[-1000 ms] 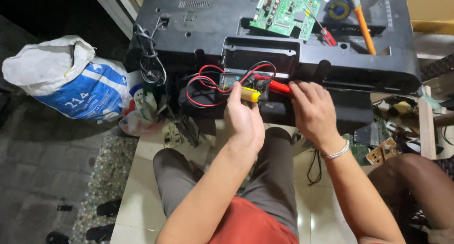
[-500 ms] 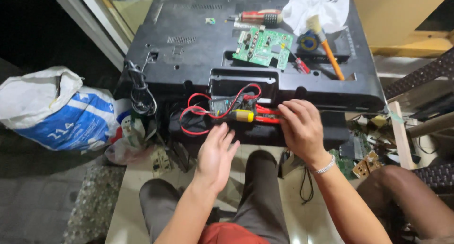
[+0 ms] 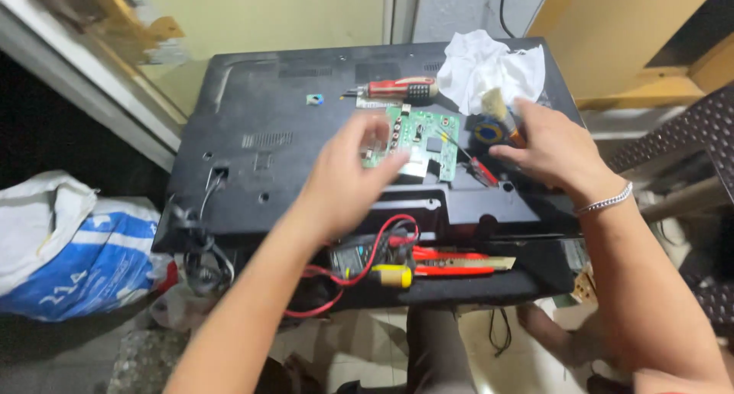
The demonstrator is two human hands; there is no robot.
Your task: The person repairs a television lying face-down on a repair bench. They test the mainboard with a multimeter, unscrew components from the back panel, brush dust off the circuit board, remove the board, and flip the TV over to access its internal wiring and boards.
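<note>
A black flat panel back cover [image 3: 306, 126] lies face down in front of me. On it rests a green circuit board [image 3: 425, 140]. My left hand [image 3: 348, 181] hovers over the board's left edge with fingers spread, holding nothing. My right hand [image 3: 549, 148] reaches over the board's right side, fingers apart, beside a brush with an orange handle [image 3: 502, 111]. A bracelet circles my right wrist. At the panel's near edge lie a multimeter [image 3: 353, 255] with red leads [image 3: 386, 233] and a yellow-tipped probe [image 3: 394, 275].
A red-handled screwdriver [image 3: 397, 90] and a white cloth [image 3: 489, 67] lie at the far end of the panel. A white and blue sack [image 3: 69, 249] sits on the floor to the left. A dark perforated chair [image 3: 696, 149] stands at the right.
Both hands left the multimeter at the near edge and moved up over the circuit board. The camera tilted upward and closer.
</note>
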